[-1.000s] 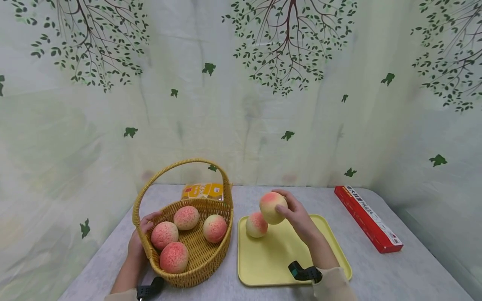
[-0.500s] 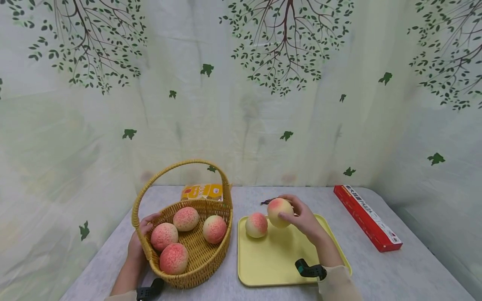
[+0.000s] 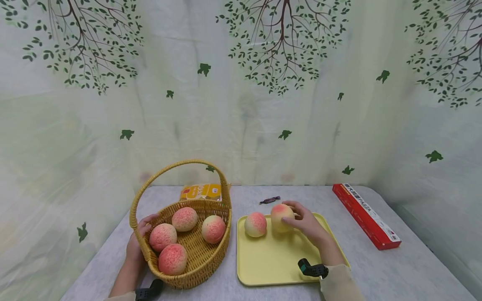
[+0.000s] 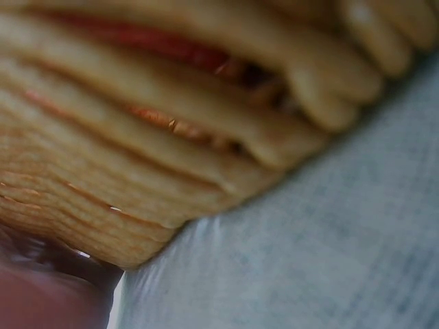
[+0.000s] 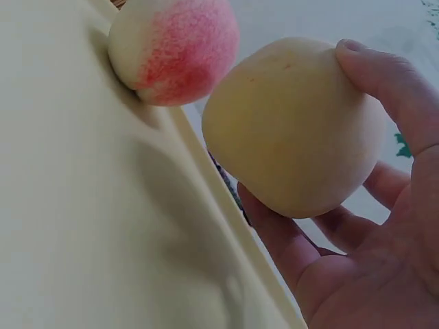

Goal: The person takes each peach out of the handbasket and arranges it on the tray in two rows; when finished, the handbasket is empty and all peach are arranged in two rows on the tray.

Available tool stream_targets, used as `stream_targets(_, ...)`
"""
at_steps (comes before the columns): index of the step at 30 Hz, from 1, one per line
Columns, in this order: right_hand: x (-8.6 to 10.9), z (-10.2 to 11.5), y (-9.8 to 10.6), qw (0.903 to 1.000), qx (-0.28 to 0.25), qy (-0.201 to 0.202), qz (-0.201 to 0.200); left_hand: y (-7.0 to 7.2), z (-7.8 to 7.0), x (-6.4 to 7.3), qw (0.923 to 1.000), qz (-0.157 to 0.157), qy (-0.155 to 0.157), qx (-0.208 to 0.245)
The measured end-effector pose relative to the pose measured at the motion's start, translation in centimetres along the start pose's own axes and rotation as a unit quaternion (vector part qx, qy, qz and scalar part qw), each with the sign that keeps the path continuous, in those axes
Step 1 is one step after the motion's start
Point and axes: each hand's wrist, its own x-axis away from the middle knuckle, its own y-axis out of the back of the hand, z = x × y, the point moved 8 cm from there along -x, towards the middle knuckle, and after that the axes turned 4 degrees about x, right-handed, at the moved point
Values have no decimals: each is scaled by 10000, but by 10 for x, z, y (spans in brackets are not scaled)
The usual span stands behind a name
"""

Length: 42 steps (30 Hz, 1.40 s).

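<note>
In the head view my right hand (image 3: 310, 225) holds a peach (image 3: 282, 216) between thumb and fingers, over the back of the yellow tray (image 3: 271, 267). The right wrist view shows this pale peach (image 5: 295, 130) from underneath, the thumb on one side and the fingers round the other. Another peach (image 3: 255, 224) sits to its left on the tray. My left hand (image 3: 136, 246) grips the left side of a wicker basket (image 3: 199, 274) by its rim. Several peaches (image 3: 173, 259) lie in the basket. Close up, the left wrist view is filled by the basket's weave (image 4: 137, 137); most fingers are hidden there.
Beyond the tray lies a small dark wrapped candy (image 3: 270, 200). A yellow packet (image 3: 201, 192) is partly hidden behind the basket, whose tall handle (image 3: 192, 161) arches above it. A long red box (image 3: 367, 217) lies right of the tray on the grey table (image 3: 391, 276).
My right hand has carried its peach rightward and down toward the tray, uncovering the candy behind. The left hand and basket stay nearly where they were.
</note>
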Motion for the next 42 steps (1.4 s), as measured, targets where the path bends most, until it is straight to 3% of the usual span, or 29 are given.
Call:
stream_targets(9,0,-14,-2,9995,121,-290,15,-1,1,0,9996,30,136,238)
stream_targets(24,-4,-24,0,9992,225,-314,-52,-1,-1,2,9998,10,197,-50)
stream_targets(32,-5,-31,5,9990,188,-380,-123,1,0,0,10000,33,34,32)
stream_targets(42,-2,-30,6,9984,342,-434,111,0,-1,0,10000,19,7,12)
